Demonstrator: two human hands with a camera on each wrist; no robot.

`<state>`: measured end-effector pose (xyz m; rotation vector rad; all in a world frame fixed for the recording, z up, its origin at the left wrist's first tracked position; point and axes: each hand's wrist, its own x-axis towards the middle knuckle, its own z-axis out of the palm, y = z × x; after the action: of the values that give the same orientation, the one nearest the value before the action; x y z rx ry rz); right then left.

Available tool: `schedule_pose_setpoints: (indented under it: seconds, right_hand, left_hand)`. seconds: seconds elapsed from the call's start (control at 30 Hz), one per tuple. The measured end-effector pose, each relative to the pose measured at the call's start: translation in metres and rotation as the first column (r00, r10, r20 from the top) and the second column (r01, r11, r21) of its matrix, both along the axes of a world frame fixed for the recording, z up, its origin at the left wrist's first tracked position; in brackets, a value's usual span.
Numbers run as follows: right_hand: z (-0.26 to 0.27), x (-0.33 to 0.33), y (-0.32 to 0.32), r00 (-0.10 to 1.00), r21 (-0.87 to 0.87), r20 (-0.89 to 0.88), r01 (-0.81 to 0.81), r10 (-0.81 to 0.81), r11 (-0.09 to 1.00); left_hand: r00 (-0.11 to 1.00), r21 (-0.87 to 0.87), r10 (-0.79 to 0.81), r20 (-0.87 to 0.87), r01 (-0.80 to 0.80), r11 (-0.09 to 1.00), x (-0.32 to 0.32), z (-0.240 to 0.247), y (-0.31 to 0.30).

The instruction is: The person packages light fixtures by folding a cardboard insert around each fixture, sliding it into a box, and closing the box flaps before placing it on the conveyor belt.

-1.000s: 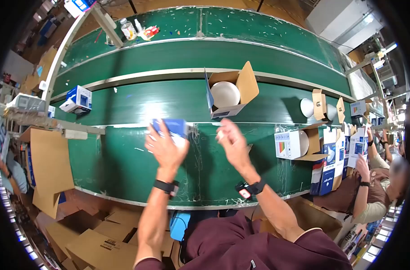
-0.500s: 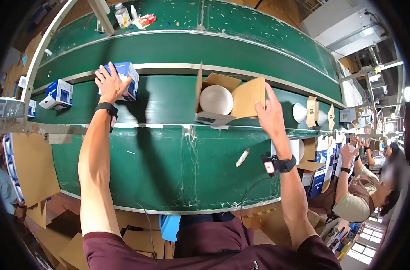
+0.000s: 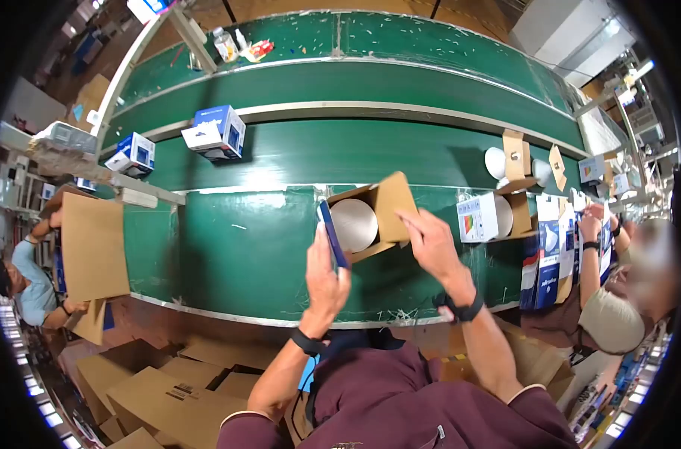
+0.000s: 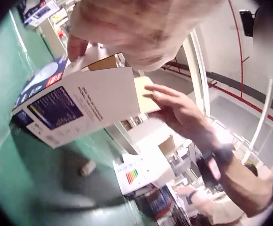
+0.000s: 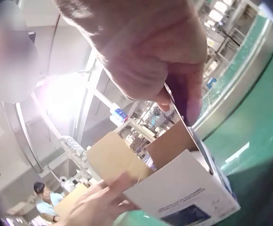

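Note:
An open cardboard box (image 3: 387,212) with a white round lamp (image 3: 353,225) inside sits at the front of the green bench, its flaps spread. My left hand (image 3: 327,278) grips the blue flap (image 3: 333,236) on the left side, fingers along its outer face. My right hand (image 3: 434,245) pinches the tan flap (image 3: 397,206) on the right, its edge between thumb and fingers in the right wrist view. Printed white and blue sides of the box (image 4: 96,101) show in the left wrist view, close over the green surface.
Two blue-and-white boxes (image 3: 219,133) (image 3: 133,154) stand at the back left. On the right are another open box (image 3: 481,218), white lamps and flattened cartons (image 3: 547,243). People work at either side. Large brown cartons (image 3: 177,400) lie below the bench edge.
The left hand set a blue box at the back left and let it go. The open box with the lamp moved from the back strip toward the body, now with both hands on it.

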<state>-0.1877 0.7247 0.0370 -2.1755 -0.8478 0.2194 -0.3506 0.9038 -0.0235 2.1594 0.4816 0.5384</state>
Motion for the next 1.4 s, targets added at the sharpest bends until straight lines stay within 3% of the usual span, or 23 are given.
schedule_pose_setpoints:
  seconds: [0.03,0.07,0.1,0.2,0.23,0.27,0.3,0.37,0.43,0.5,0.53,0.6,0.7,0.73,0.83,0.87,0.97,1.13,1.23,1.3,1.33,1.4]
  right_hand:
    - [0.007,0.006,0.003,0.999,0.077,0.007,-0.051,0.051,0.996]
    - [0.023,0.005,0.008,0.953,0.024,0.298,-0.062,0.052,0.998]
    - [0.043,-0.003,0.013,0.826,-0.035,0.561,-0.052,0.062,0.998]
    - [0.060,-0.053,0.014,0.950,0.050,0.244,-0.214,0.196,0.975]
    - [0.059,-0.068,0.016,0.967,-0.097,0.136,-0.203,0.215,0.974]
    - [0.024,-0.070,0.012,0.965,-0.144,0.102,-0.225,0.241,0.964]
    - [-0.012,-0.067,0.011,0.963,-0.191,0.062,-0.247,0.263,0.950]
    - [-0.021,-0.054,-0.003,0.942,-0.075,0.052,-0.327,0.331,0.942]
    - [-0.007,-0.044,-0.021,0.908,-0.054,0.048,-0.413,0.415,0.909]
    - [-0.003,-0.032,-0.028,0.873,-0.224,0.149,-0.429,0.465,0.875]
    - [0.003,-0.031,-0.030,0.861,-0.210,0.199,-0.429,0.469,0.878]
    - [0.004,-0.027,-0.030,0.815,-0.212,0.295,-0.453,0.498,0.866]
    - [0.007,-0.028,-0.037,0.783,-0.251,0.404,-0.402,0.473,0.880]
    - [0.007,-0.030,-0.043,0.798,-0.253,0.411,-0.364,0.440,0.896]
    - [-0.001,-0.041,-0.055,0.851,-0.202,0.410,-0.266,0.328,0.943]
    - [-0.003,-0.042,-0.055,0.860,-0.187,0.410,-0.248,0.305,0.951]
    - [-0.007,-0.044,-0.053,0.886,-0.127,0.404,-0.194,0.229,0.973]
    - [-0.012,-0.053,-0.054,0.938,-0.042,0.304,-0.163,0.168,0.986]
    - [-0.013,-0.068,-0.054,0.940,0.005,0.271,-0.217,0.208,0.976]
    - [-0.038,-0.078,-0.053,0.868,0.013,0.481,-0.144,0.120,0.990]
    - [-0.050,-0.076,-0.053,0.846,-0.003,0.525,-0.107,0.092,0.994]
    - [-0.061,-0.074,-0.052,0.804,0.110,0.594,-0.124,0.035,0.986]
  left_hand:
    - [0.999,-0.005,0.038,-0.010,-0.038,0.999,-0.009,0.003,-0.021]
    - [0.998,-0.007,0.059,0.031,-0.059,0.998,-0.015,-0.006,-0.036]
    - [0.994,-0.015,0.082,0.070,-0.081,0.997,-0.018,-0.016,-0.049]
    - [0.998,0.085,0.069,-0.010,-0.068,0.994,-0.027,-0.023,-0.088]
    - [0.999,0.150,0.029,-0.039,-0.023,0.988,-0.030,-0.032,-0.098]
    - [0.994,0.106,-0.017,0.109,0.006,0.994,-0.035,-0.022,-0.105]
    - [0.995,0.087,0.034,0.096,-0.042,0.995,-0.039,-0.015,-0.101]
    - [0.990,0.057,0.126,0.064,-0.130,0.990,-0.048,0.000,-0.062]
    - [0.957,-0.055,0.225,0.182,-0.219,0.974,-0.039,0.040,-0.027]
    - [0.981,-0.204,-0.134,0.142,0.162,0.965,-0.013,0.058,0.000]
    - [0.943,-0.361,-0.330,0.046,0.323,0.875,0.005,0.058,0.006]
    - [0.708,-0.652,-0.705,-0.036,0.518,0.553,0.043,0.054,0.017]
    - [0.506,-0.647,-0.834,-0.220,0.564,0.513,0.078,0.051,0.010]
    - [0.483,-0.703,-0.867,-0.120,0.575,0.418,0.083,0.048,0.013]
    - [0.306,-0.883,-0.941,-0.148,0.387,0.265,0.098,0.033,0.023]
    - [0.317,-0.883,-0.943,-0.103,0.407,0.233,0.101,0.036,0.020]
    - [0.294,-0.727,-0.891,-0.346,0.517,0.453,0.114,0.051,0.011]
    - [0.458,-0.416,-0.776,-0.434,0.662,0.623,0.118,0.060,0.001]
    - [0.409,-0.488,-0.751,-0.518,0.580,0.653,0.119,0.023,0.004]
    - [0.257,-0.228,-0.952,-0.163,0.930,0.290,0.136,-0.111,0.007]
    - [0.138,-0.031,-0.990,0.004,0.990,0.137,0.144,-0.176,0.008]
    - [0.223,-0.317,-0.949,-0.225,0.904,0.287,0.126,-0.111,0.010]
